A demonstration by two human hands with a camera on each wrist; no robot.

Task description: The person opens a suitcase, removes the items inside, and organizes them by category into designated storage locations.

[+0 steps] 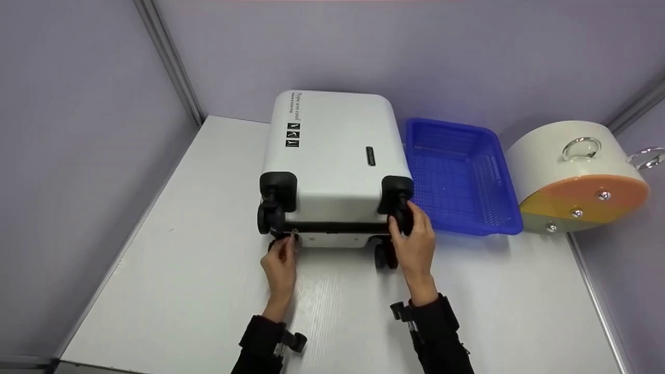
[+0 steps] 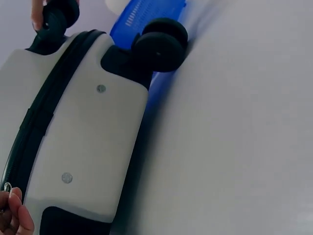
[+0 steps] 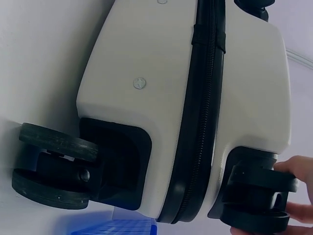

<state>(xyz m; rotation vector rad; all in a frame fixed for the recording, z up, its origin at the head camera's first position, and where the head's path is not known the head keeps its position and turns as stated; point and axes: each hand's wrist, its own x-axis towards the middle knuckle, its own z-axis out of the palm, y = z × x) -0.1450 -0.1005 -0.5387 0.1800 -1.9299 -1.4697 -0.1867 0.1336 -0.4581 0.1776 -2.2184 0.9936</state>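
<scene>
A white hard-shell suitcase lies on its side, its wheeled end facing me. My left hand pinches a small metal zipper pull at the left end of the black zipper. That zipper runs across the wheeled end and looks shut along the stretch in the right wrist view. With fingers and thumb, my right hand grips the upper right caster wheel. Below it, the lower right caster wheel is untouched. Part of the lower left wheel is hidden behind my left hand.
Right of the suitcase sits a blue plastic basket, close against its side. Beyond the basket lies a cream drum-shaped object with metal handles and a multicoloured face. Purple-grey panels stand behind and beside the white table.
</scene>
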